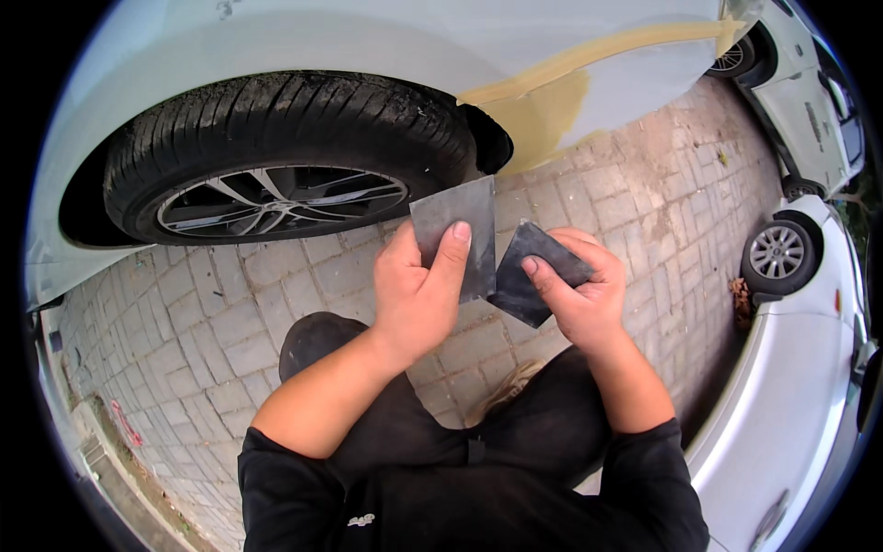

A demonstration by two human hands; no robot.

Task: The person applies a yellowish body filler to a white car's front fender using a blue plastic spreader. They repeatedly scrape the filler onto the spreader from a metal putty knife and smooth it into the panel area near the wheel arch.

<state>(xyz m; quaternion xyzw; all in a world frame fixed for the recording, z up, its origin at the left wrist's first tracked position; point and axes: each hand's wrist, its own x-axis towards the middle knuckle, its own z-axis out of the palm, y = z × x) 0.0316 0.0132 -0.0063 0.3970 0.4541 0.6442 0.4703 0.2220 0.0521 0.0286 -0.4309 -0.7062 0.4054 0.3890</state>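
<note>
My left hand [418, 285] grips a grey flat rectangular plate [464, 207], thumb on its face and fingers behind. My right hand [589, 285] pinches a smaller, darker flat rectangular pad [526, 299] between thumb and fingers. The lower right edge of the plate meets or nearly meets the pad's left corner; I cannot tell if they touch. Both hands are in front of my body, below a pale car's bodywork [386, 37]. Tan-yellow filler [543, 115] covers a patch and a long streak on that panel, right of the wheel.
A black tyre [303, 115] with a spoked rim [276, 207] is just beyond my left hand. Light brick paving [248, 322] lies under me. A silver car [782, 386] stands close on my right, with a white car [809, 120] farther back.
</note>
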